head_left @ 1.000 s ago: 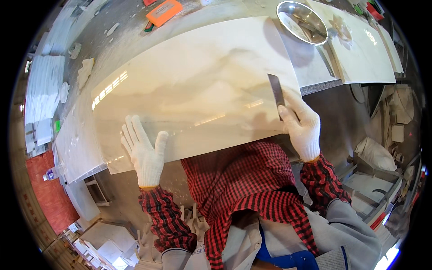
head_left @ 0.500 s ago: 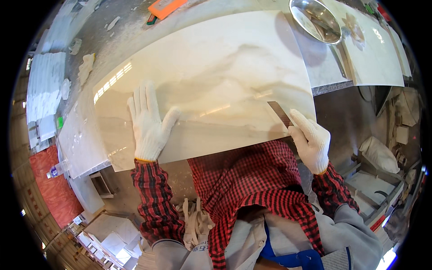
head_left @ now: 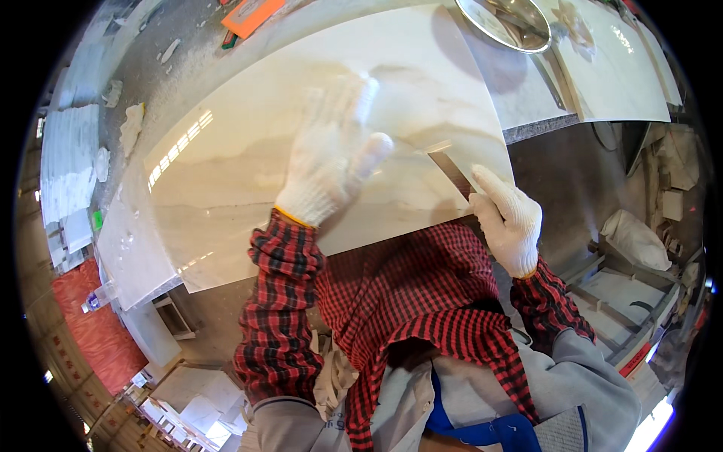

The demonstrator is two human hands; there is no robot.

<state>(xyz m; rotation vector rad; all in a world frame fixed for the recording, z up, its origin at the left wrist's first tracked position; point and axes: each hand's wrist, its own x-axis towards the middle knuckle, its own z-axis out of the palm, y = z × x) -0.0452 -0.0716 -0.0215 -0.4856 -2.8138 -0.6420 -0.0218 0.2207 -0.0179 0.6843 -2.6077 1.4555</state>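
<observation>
A large glossy cream slab [head_left: 241, 169] with soft grey-brown veining lies flat before me. My left hand [head_left: 327, 158], in a white knitted glove, is over the middle of the slab. Its fingers are stretched out and the thumb stands apart; motion blurs it, so I cannot tell whether the palm touches the surface. Near the slab's right front edge, my gloved right hand [head_left: 510, 226] pinches a narrow flat metal blade [head_left: 450, 175]. The blade points away and to the left, low over the slab, and the fingers cover its near end.
A shiny metal bowl [head_left: 488, 32] with tools inside stands beyond the slab's far right corner, beside another pale slab [head_left: 621, 79]. An orange box [head_left: 252, 16] lies at the back. White scraps [head_left: 132, 128] lie left. A white sack [head_left: 636, 239] and metal frame are low right.
My left hand has slid from the slab's left part toward its middle and farther from me. The right hand keeps the blade in nearly the same place over the slab. The view has shifted slightly.
</observation>
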